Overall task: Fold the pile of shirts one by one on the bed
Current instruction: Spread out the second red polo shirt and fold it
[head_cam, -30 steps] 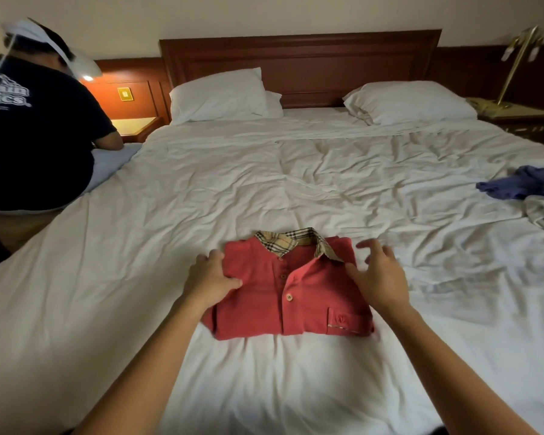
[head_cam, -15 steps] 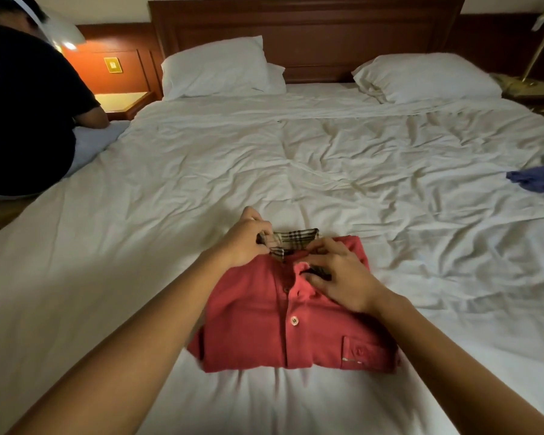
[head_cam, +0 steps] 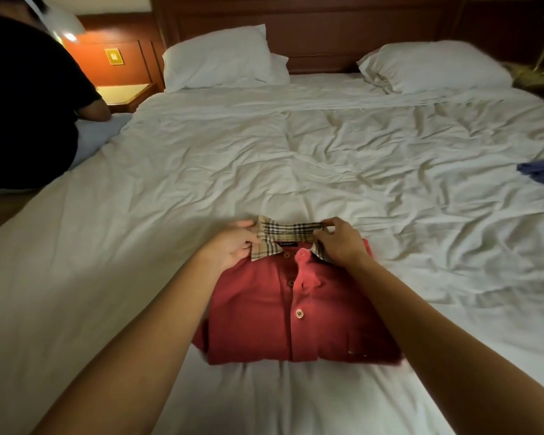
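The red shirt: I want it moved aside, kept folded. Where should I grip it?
Probably under its two side edges, one hand sliding in from each side: the red shirt lies as a flat folded rectangle. Lifting by the plaid collar, which the left hand and right hand pinch, might let it unfold.

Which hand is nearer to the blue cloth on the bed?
Right. The right hand holds the collar at its right end, closer to the blue cloth; the left hand holds its left end, farther away.
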`<state>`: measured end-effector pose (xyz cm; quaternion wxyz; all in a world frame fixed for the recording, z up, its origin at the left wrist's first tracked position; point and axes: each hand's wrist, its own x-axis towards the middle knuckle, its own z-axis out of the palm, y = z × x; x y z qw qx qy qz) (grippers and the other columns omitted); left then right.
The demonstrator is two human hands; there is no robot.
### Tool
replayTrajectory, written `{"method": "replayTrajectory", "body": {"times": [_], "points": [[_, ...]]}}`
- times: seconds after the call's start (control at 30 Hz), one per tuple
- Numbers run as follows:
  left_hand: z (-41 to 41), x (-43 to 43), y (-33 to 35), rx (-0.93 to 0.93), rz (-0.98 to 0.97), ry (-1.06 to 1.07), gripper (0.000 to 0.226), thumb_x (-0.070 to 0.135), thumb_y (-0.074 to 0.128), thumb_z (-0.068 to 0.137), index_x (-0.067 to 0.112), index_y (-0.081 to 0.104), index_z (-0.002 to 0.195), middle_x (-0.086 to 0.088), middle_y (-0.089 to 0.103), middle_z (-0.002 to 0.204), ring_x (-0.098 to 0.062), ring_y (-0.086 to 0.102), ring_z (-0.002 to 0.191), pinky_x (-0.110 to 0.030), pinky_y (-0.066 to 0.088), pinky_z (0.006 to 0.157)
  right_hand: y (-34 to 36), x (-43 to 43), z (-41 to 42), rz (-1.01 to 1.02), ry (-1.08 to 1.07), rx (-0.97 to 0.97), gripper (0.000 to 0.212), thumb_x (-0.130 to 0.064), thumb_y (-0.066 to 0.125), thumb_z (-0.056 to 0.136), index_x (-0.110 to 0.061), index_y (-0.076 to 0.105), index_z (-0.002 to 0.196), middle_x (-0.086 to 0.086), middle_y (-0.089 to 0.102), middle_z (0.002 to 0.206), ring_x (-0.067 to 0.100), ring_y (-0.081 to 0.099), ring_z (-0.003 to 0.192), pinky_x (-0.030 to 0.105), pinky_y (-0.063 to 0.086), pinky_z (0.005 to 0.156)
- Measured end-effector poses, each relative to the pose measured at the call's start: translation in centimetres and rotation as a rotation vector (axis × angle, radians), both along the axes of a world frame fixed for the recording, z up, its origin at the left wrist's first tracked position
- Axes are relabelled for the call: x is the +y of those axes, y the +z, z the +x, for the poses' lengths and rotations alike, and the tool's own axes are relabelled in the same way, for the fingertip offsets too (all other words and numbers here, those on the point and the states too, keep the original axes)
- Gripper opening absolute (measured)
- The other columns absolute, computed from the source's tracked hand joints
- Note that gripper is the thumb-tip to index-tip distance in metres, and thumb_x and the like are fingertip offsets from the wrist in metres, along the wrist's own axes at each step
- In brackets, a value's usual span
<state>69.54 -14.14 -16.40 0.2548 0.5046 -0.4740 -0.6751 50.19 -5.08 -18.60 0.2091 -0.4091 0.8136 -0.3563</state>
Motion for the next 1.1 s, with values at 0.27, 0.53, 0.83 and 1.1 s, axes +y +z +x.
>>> {"method": "replayTrajectory", "body": {"times": [0.27,0.53,0.83,1.1], "points": [[-0.1,-0.7,0.6,-0.001,0.152,0.023,0.026,0.036,0.06,0.095,0.021,0.058,0.074,0.005,0.05,0.056,-0.005,0.04,0.037,-0.013,0.025,0.035,1.6,0.0,-2.2,-0.043,0.003,-0.295,0.041,-0.034,0.051,0.101,0.001,0.069,0.106,0.017,0.07,0.107,0.027,0.065,0.098,0.036,0.049,0.087],[-0.9,-2.5,0.3,0.08,0.209,-0.009,0.026,0.031,0.058,0.098,0.02,0.056,0.075,0.006,0.052,0.052,-0.003,0.039,0.03,-0.011,0.023,0.03,0.6,-1.8,-3.3,-0.342,-0.049,-0.47,0.013,-0.008,0.061,0.096,-0.006,0.071,0.102,0.01,0.07,0.1,0.016,0.063,0.087,0.03,0.051,0.087],[1.5,-3.3,-0.2,-0.562,-0.597,-0.362,0.031,0.023,0.066,0.096,0.016,0.052,0.122,-0.003,0.059,0.099,-0.014,0.062,0.065,-0.026,0.05,0.057,0.0,0.6,-2.9,-0.239,0.229,-0.085,0.036,-0.022,0.054,0.1,-0.027,0.058,0.136,-0.001,0.055,0.132,0.011,0.053,0.121,0.024,0.039,0.104],[2.3,-2.6,-1.2,-0.839,-0.958,-0.774,0.052,0.03,0.06,0.099,0.03,0.046,0.148,0.001,0.018,0.166,-0.023,0.017,0.152,-0.041,0.012,0.124,1.2,4.3,-2.3,-0.001,0.597,0.412,0.024,-0.051,0.07,0.083,-0.041,0.069,0.105,-0.013,0.038,0.147,0.015,0.025,0.138,0.045,0.024,0.109]]}}
